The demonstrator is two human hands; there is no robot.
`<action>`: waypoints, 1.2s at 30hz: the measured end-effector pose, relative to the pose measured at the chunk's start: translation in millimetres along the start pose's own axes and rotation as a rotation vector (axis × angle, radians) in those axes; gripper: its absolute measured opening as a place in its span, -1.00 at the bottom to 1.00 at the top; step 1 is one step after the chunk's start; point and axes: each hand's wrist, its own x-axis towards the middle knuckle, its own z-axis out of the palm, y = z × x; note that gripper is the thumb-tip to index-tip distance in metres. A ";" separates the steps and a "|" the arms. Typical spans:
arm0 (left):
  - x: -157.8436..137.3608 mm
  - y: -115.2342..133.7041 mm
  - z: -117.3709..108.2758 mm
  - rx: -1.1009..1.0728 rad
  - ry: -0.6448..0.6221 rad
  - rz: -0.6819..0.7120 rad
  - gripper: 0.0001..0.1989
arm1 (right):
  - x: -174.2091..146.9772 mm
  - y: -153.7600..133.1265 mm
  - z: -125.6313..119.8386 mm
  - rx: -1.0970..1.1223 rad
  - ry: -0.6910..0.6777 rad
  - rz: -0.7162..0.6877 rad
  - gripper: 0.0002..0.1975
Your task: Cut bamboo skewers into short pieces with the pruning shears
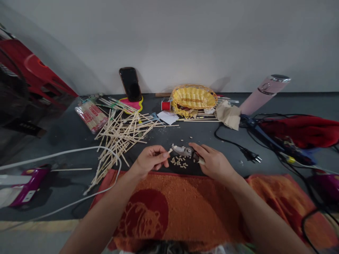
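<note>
Between thumb and fingers, my left hand [153, 158] pinches a thin wooden stick [170, 151], whose short pale end sticks out to the right. My right hand [215, 161] is wrapped round the handles of pruning shears [185, 151]. Their metal jaws point left and lie at the stick's end; I cannot tell whether the blades touch it. Below the jaws, several short cut stick pieces [180, 162] lie scattered on the dark table. A large loose heap of uncut wooden sticks [119, 132] spreads to the left, beyond my left hand.
An orange towel [196, 201] lies along the front edge. At the back stand a phone [131, 84], a red thread spool [166, 106], a yellow woven basket [194, 98] and a pink flask [262, 93]. A black plug [251, 156] lies right; a white cable [66, 152] crosses the left.
</note>
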 end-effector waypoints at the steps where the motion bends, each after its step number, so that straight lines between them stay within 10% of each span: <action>1: 0.9 -1.0 1.1 0.036 0.046 0.029 -0.72 | 0.2 0.9 0.6 -0.011 0.002 0.001 -0.46; 5: 1.0 -3.2 3.4 0.148 0.162 0.132 -0.74 | 1.0 3.0 0.6 -0.026 0.018 0.000 -0.44; 20: -4.4 3.9 -3.7 -0.077 -0.054 -0.056 -0.71 | 0.3 -4.1 -3.3 -0.031 -0.007 0.000 -0.49; 29: 0.1 -2.2 3.6 0.159 0.139 0.149 -0.74 | 0.8 -1.4 0.8 -0.010 -0.004 0.027 -0.38; 36: -4.4 2.5 0.9 0.027 -0.006 0.032 -0.70 | 1.6 1.5 1.0 0.067 -0.011 -0.022 -0.41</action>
